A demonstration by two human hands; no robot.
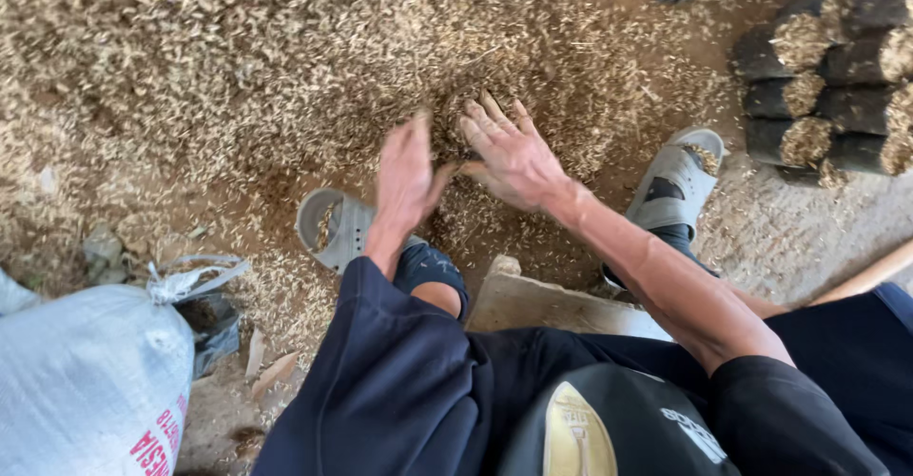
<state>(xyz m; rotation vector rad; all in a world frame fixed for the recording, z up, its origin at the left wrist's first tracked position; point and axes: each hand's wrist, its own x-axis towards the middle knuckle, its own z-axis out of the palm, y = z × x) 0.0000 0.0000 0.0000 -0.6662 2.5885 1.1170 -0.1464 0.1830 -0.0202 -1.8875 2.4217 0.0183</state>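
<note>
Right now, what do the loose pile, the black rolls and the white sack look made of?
Loose pile: dry husk-like chaff, tan, matte flakes. Black rolls: thin dark plastic bags, apparently, slightly glossy, the same chaff showing at their ends. White sack: woven plastic, likely; fine weave, tied neck.

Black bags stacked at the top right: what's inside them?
The black bags lie on their sides, open ends showing the same tan husk that covers the ground. How far the fill runs back is hidden by the plastic.
</note>
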